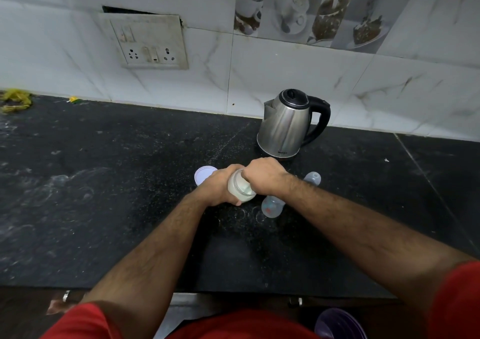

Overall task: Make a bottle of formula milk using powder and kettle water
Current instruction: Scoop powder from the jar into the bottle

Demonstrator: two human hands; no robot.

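At desk centre, the left hand [220,185] wraps a tilted powder jar [240,186], steadying it while the right hand [262,176] covers its mouth, fingers curled in, probably scooping; what they hold is hidden. Just beside, at four o'clock, lies the bottle [271,206]; its teat cap [313,178] sits at three, the jar lid [204,174] at nine. At one o'clock stands the kettle [285,125], handle right.

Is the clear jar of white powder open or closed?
Open: the clear jar is lidless, gripped by the left hand; a pale round lid lies beside it.
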